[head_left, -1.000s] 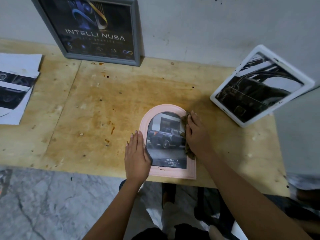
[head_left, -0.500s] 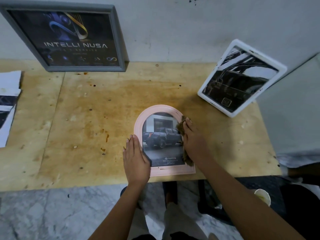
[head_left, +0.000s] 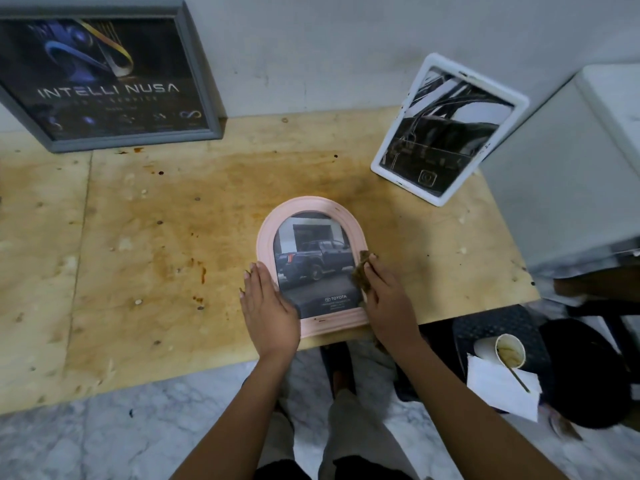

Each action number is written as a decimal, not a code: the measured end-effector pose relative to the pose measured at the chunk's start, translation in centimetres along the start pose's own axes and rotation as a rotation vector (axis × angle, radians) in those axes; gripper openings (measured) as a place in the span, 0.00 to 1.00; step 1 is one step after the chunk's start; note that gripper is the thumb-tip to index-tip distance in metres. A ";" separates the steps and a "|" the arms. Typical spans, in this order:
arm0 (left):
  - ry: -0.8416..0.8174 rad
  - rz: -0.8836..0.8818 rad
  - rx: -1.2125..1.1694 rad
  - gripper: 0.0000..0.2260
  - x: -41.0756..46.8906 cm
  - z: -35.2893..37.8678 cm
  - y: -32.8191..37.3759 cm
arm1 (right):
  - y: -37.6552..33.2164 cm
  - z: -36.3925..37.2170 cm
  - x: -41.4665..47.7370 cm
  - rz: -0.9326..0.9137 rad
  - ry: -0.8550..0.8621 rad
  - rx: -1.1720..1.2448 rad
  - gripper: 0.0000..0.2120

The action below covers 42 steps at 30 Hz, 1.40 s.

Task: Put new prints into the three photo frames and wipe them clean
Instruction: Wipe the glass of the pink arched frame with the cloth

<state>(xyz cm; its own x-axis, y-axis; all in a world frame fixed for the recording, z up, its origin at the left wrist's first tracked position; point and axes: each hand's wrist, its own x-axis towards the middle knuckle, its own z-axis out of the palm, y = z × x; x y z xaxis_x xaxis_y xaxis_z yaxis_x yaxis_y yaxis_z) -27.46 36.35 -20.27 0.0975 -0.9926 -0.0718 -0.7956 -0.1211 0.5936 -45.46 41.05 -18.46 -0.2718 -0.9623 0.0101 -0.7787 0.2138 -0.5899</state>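
Wiping is underway on the pink arched frame (head_left: 309, 206), which lies flat on the stained plywood table (head_left: 156, 254) right at its near edge; it's got a print of a dark Toyota pickup (head_left: 317, 268) in it, showing face up.

Left hand (head_left: 268, 308) rests flat on the frame's lower left side, fingers straight and pressed together, palm covering that bit of the pink rim; right hand (head_left: 388, 301) is on the frame's right side, fingers close together and pretty straight, pressing a brown cloth (head_left: 360, 277) onto the right edge of the glass; a corner of the cloth pokes out past the fingertips; can't see the thumb, so no idea if it's tucked under.

Other two frames: the grey frame (head_left: 138, 142) with an INTELLI NUSA poster leans on the wall, well off to the far left of the pink one; the white frame (head_left: 446, 133) with a dark print leans up just beyond it to the far right.

Right of the pink frame and below table level there's a dark stool (head_left: 485, 327) with a paper cup (head_left: 510, 349) and a white napkin (head_left: 502, 389) on it; marble floor (head_left: 104, 427) under everything.
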 end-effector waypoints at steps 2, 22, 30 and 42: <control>-0.001 0.013 -0.004 0.25 -0.2 -0.1 0.0 | 0.1 -0.2 -0.8 0.014 0.018 0.001 0.22; -0.347 0.761 0.364 0.25 4.0 -3.5 -4.7 | -0.6 0.5 1.1 0.169 -0.038 -0.028 0.25; -0.360 0.720 0.358 0.24 3.5 -3.6 -4.4 | -1.9 2.7 -5.0 0.271 0.202 -0.010 0.21; -0.411 0.690 0.431 0.28 3.6 -3.5 -4.2 | -6.3 6.3 -6.5 0.173 0.292 -0.032 0.25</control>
<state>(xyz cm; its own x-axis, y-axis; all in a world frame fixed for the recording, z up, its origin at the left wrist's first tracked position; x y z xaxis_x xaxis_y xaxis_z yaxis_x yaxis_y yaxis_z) -21.73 33.31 -20.24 -0.6382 -0.7568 -0.1411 -0.7608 0.5921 0.2656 -35.25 44.87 -19.90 -0.5483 -0.8236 0.1451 -0.7229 0.3796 -0.5773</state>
